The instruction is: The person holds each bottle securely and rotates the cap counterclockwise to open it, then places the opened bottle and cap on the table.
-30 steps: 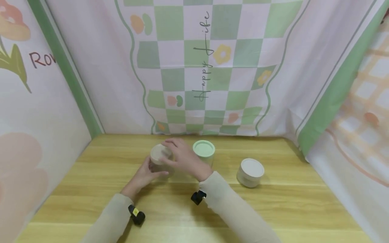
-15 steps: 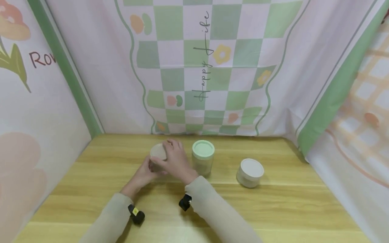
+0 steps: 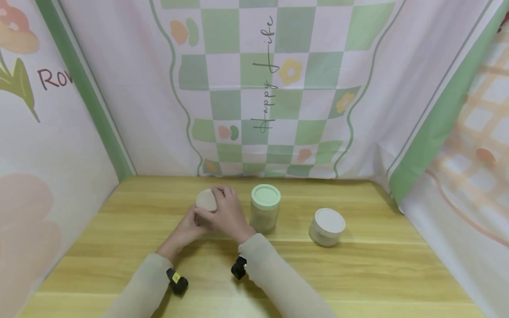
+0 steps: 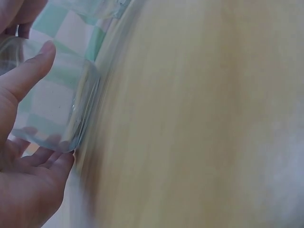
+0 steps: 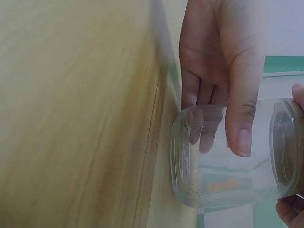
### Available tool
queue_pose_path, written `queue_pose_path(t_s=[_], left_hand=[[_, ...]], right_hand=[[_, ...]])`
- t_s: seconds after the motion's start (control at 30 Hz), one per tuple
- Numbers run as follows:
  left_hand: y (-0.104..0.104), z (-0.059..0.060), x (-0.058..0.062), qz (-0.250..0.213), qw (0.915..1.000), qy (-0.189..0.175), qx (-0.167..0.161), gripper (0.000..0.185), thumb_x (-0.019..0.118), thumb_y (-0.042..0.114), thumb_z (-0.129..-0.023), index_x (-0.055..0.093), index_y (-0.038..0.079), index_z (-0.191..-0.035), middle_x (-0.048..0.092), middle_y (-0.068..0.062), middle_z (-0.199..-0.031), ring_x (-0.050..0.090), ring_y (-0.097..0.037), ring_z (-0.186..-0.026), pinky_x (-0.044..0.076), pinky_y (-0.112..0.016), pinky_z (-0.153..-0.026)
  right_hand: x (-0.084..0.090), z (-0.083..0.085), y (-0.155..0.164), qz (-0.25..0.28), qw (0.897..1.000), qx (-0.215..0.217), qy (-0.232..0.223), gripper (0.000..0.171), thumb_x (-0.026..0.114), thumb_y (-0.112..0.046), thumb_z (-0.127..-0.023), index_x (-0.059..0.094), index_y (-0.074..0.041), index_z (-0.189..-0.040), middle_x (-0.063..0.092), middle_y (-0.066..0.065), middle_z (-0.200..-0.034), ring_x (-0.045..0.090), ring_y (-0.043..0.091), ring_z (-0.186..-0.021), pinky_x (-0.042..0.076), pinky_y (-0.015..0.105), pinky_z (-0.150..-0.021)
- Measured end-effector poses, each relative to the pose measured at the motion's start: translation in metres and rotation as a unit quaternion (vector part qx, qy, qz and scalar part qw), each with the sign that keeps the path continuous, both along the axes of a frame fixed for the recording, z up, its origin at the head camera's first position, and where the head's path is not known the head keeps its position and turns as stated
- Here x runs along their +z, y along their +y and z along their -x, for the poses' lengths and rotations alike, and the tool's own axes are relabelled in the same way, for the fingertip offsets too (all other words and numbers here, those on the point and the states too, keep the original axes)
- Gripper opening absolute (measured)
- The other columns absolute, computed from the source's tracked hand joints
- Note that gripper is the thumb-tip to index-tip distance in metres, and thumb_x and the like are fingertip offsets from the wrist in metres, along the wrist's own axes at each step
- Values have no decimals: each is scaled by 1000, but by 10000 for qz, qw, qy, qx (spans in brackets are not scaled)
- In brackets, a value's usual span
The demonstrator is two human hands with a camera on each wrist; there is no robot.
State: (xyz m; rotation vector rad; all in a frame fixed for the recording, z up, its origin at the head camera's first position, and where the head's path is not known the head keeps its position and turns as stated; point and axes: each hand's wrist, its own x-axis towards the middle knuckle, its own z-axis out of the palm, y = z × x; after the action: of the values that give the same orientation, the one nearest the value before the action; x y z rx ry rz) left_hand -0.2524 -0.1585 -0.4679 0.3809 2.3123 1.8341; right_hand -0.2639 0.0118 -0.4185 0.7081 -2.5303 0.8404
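Near the back left of the table, a clear glass jar [image 4: 50, 102] stands upright with a pale cream lid [image 3: 206, 200] on its top. My left hand [image 3: 184, 233] holds the jar's body, its thumb on one side and the fingers wrapped round the other, as the right wrist view also shows. From above, my right hand [image 3: 228, 215] grips the lid's rim between thumb and fingers, hiding the lid's right part. Close by on the right is a taller glass jar [image 3: 264, 218] topped with a mint green lid [image 3: 266, 195].
Farther right, a short, wide jar [image 3: 326, 236] has a white lid [image 3: 330, 220]. All stand on a wood-grain table [image 3: 377, 269]. A curtain [image 3: 258, 101] with green checks closes off the back, and printed cloth hangs at both sides.
My right hand has moved left and closed its fingers round the cream lid's rim, uncovering the green-lidded jar. My left hand has stayed on its jar.
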Motion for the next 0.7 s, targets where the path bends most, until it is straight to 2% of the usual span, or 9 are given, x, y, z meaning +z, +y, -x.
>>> queue_pose_path(t_s=[0.23, 0.5, 0.7], left_hand=[[1, -2, 1, -11, 9997, 155, -201, 93, 76, 15, -91, 12, 11, -158, 11, -15, -165, 9, -38, -150, 9, -59, -118], [2, 0, 2, -74, 9995, 220, -231, 94, 78, 21, -90, 14, 15, -158, 16, -10, -163, 11, -36, -150, 10, -62, -117], [1, 0, 4, -14, 9995, 159, -271, 97, 79, 24, -90, 12, 15, -159, 18, -10, -163, 15, -36, -149, 13, -62, -117]], right_hand=[[2, -1, 1, 33, 9999, 22, -127, 81, 71, -58, -88, 52, -2, -143, 53, 14, -136, 46, 29, -122, 48, 39, -97], [4, 4, 5, 173, 9993, 266, -196, 79, 74, -54, -87, 53, -2, -143, 54, 13, -137, 46, 29, -123, 47, 40, -96], [4, 10, 9, 493, 9939, 650, -741, 76, 77, -50, -86, 53, -7, -145, 51, 10, -142, 44, 28, -126, 49, 38, -93]])
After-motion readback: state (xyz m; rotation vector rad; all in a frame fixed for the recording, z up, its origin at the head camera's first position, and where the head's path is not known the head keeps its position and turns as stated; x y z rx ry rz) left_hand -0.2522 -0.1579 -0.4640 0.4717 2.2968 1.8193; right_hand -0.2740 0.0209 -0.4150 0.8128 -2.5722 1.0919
